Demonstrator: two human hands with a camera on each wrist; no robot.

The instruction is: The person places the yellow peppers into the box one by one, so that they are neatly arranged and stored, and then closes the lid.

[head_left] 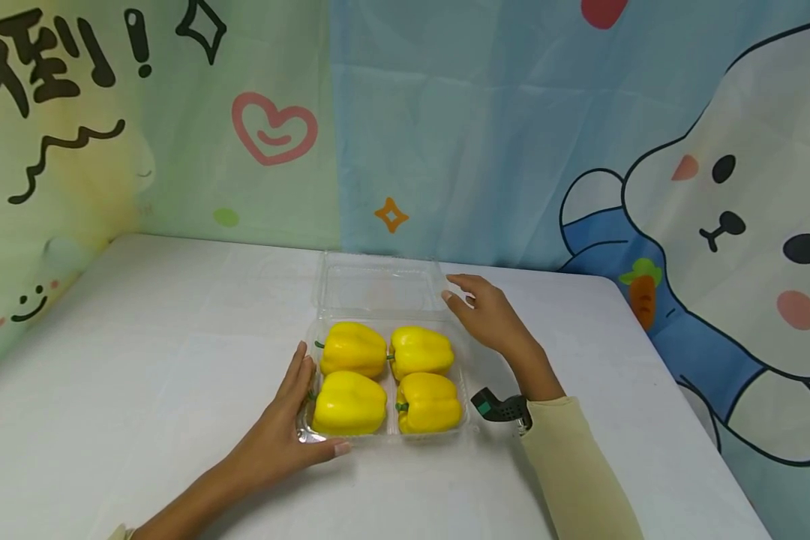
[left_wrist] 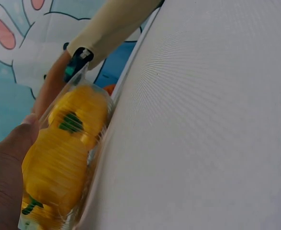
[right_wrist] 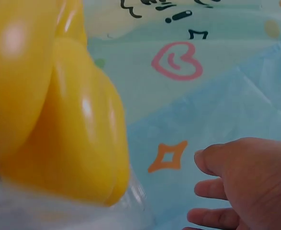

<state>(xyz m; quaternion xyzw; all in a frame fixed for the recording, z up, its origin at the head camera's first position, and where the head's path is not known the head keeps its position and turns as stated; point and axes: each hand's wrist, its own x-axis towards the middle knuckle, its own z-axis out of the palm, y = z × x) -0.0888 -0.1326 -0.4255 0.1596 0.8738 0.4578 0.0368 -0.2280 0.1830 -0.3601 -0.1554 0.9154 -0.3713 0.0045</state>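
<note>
Several yellow bell peppers with green stems lie in two rows in a clear plastic clamshell box on the table. Its see-through lid is folded back, away from the person. The left hand rests around the near left corner of the box, fingers straight along the left side and thumb along the front edge. In the left wrist view, that thumb lies against the box wall beside the peppers. Beside the lid's right edge is the right hand. Its fingers are apart and loosely bent, with nothing between them in the right wrist view.
A white cloth covers the table. Behind it hangs a printed curtain with a cartoon rabbit at right. A black wrist device sits on the right wrist, close to the right side of the box.
</note>
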